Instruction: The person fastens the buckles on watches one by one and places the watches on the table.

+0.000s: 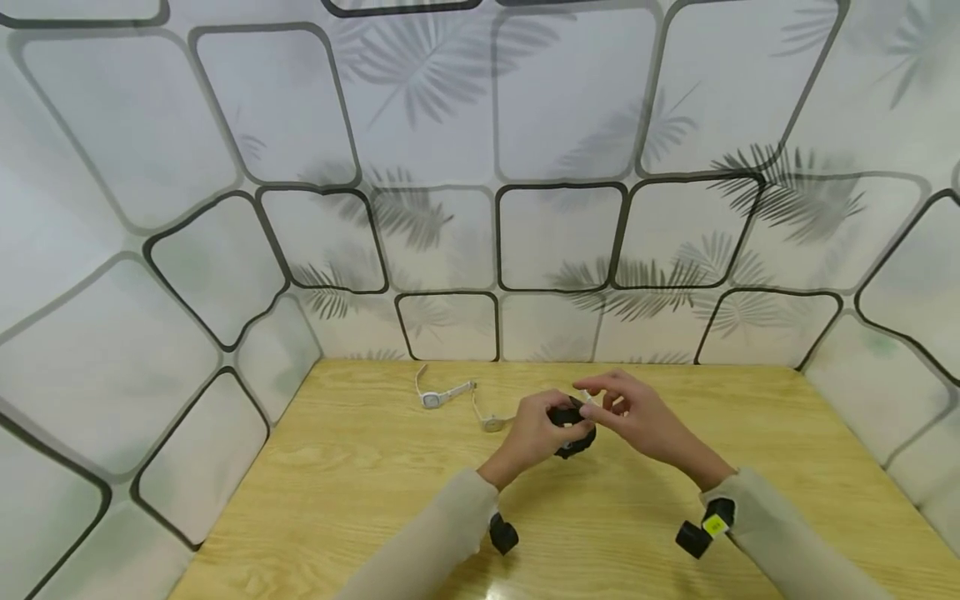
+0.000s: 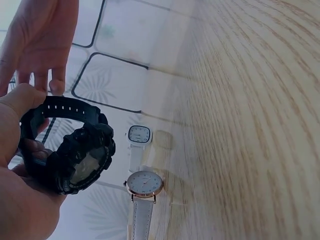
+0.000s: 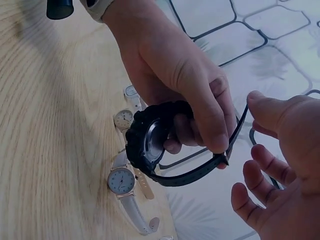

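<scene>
A chunky black wristwatch [image 1: 576,447] is held above the table in my left hand [image 1: 531,435]. Its case [image 2: 86,161] faces outward in the left wrist view, and the strap curves back in a loop with left fingers inside it. In the right wrist view, my left thumb presses the strap [image 3: 187,178] close to the buckle. The strap's free end reaches my right hand [image 3: 282,167], whose thumb and index finger pinch its tip. The other right fingers are loosely bent. The dial is partly turned away.
On the wooden table [image 1: 360,500] lie a white watch with a squarish face [image 1: 431,400] and a pale round-faced watch [image 1: 492,423]. Another white-strapped round watch [image 3: 121,181] shows in the right wrist view. A patterned cloth wall [image 1: 555,233] closes off the back and sides.
</scene>
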Demonstrator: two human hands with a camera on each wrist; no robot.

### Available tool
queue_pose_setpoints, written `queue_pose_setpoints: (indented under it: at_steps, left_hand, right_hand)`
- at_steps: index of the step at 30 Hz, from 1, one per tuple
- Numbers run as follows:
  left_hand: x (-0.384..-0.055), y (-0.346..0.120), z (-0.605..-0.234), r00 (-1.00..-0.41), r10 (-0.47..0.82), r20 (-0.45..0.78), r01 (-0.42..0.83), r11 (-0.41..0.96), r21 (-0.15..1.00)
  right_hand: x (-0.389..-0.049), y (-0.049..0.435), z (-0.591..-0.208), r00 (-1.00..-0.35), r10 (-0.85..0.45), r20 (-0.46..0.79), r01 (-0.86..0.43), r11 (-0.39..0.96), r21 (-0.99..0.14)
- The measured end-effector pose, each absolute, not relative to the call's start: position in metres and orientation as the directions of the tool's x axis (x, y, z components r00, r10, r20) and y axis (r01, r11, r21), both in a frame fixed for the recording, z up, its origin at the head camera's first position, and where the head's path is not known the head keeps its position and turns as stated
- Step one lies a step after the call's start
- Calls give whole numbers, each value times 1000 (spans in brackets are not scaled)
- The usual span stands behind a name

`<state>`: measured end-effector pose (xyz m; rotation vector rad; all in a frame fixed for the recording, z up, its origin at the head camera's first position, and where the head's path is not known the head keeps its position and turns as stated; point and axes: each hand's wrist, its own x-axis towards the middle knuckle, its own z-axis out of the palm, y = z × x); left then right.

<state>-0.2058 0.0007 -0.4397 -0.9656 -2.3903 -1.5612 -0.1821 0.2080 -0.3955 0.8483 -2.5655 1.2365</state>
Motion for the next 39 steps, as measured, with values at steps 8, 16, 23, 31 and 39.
queue_pose_setpoints:
  at_steps: [8,16,23,31,39]
  left_hand:
    - [-204,0,-444,-781,436,448,585,257,769]
    - [-205,-5,-446,-760,428,488,613,226,757]
    - [-205,-5,-443,-748,428,507,638,254,727]
    - [-205,-3,-443,-727,443,525,667,278,691]
    - [-203,-3,-446,-727,436,530,672,300,676]
  right_hand:
    - [-186,205,-396,-820,-461,339,-560,524,-641]
    - [-193,210,-396,-818,-453,355,-562,494,-663]
    - [-196,212,-397,-823,-459,335,-516,356,-779]
    - [-191,210,-401,-858,-402,320,-469,359,-807]
    - [-191,214,-412,-862,-354,363,-479,335,-811]
